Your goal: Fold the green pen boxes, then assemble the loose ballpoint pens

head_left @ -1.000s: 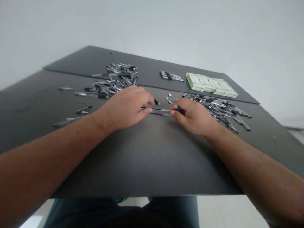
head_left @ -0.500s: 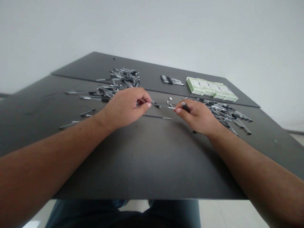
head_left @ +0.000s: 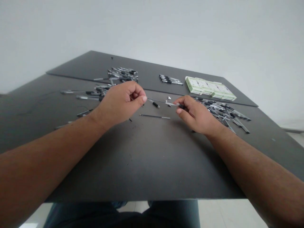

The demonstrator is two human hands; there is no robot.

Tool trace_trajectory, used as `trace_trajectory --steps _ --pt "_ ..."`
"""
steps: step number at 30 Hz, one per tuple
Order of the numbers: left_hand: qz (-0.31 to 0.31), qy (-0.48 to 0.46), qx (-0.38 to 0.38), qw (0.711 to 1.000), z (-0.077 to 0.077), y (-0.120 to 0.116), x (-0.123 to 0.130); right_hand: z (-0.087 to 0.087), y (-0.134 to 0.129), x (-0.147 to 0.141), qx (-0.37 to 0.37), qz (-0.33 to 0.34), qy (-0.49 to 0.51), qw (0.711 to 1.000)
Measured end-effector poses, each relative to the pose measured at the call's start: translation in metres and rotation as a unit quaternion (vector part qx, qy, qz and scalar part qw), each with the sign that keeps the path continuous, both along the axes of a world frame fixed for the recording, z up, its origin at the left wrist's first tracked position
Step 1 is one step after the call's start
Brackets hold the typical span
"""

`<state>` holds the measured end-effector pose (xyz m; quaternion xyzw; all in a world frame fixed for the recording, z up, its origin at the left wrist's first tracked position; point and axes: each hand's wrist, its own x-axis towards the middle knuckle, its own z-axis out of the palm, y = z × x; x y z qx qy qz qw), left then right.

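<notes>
Between the thumb and fingers of my left hand (head_left: 122, 101) is a thin dark pen refill (head_left: 156, 100), its pale end pointing right. My right hand (head_left: 196, 114) grips a pen barrel with a black grip (head_left: 180, 106), held roughly in line with the refill. The two meet near my right fingertips; whether the refill's end is inside the barrel I cannot tell. Below them, a loose refill (head_left: 154, 116) lies on the table. A black-gripped pen part (head_left: 155, 104) and small pale tips (head_left: 169, 98) rest just behind the held refill.
Pens and pen parts lie in a pile (head_left: 122, 74) at the back left and another pile (head_left: 225, 112) at the right. A small group of pens (head_left: 171, 79) and green-white boxes (head_left: 210, 88) sit farther back on the dark table (head_left: 147, 164). A seam crosses the tabletop.
The pen barrel in my right hand has turned from pointing up towards me to lie along the refill's line. My left hand has shifted slightly left and away from me with the refill.
</notes>
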<state>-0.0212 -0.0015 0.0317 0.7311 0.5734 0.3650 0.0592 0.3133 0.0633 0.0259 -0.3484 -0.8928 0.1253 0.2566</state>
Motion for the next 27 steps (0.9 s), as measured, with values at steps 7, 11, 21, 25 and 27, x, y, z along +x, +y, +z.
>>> trace_trajectory --steps 7,11,21,25,27 --pt "0.013 -0.023 0.028 0.999 -0.001 0.001 -0.003 0.003 0.003 0.004 0.026 -0.023 -0.013 0.999" --pt "0.018 -0.024 0.03 0.999 -0.002 0.002 -0.003 0.003 0.004 0.001 0.04 -0.029 -0.044 0.998" --pt "0.028 -0.003 0.024 0.999 -0.002 0.001 -0.006 0.001 0.008 0.004 0.048 -0.04 -0.045 0.997" --pt "0.017 -0.023 0.025 0.999 -0.001 0.001 -0.003 0.0 0.009 0.004 0.052 -0.037 -0.049 0.997" --pt "0.022 -0.029 0.02 0.999 0.0 0.0 -0.002 -0.001 0.011 0.005 0.057 -0.028 -0.043 0.997"
